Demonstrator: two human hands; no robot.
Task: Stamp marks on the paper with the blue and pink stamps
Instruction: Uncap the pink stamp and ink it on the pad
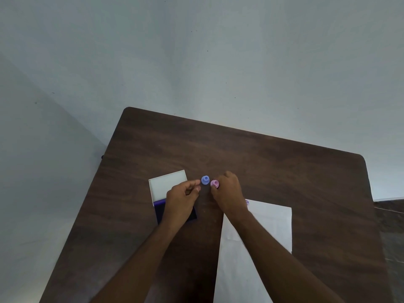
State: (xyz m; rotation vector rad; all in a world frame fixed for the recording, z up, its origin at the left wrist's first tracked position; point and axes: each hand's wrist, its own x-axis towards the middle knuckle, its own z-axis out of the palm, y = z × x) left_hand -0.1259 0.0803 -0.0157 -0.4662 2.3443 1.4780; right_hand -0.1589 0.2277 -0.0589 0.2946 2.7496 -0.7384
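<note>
Mid-frame: right hand [227,191] apparently pinching pink stamp [215,183]; left hand [182,196] loosely curled, empty, beside blue stamp [205,179]. Best lifted straight, inked squarely on ink pad [158,209], pressed flat on paper [271,224].

Two bare forearms come up from the bottom edge — no sleeves, cuffs or gloves anywhere on the visible stretch. The left hand [182,199] and right hand [228,193] seem to carry no rings or watch, though the frame is too soft for certainty.
</note>
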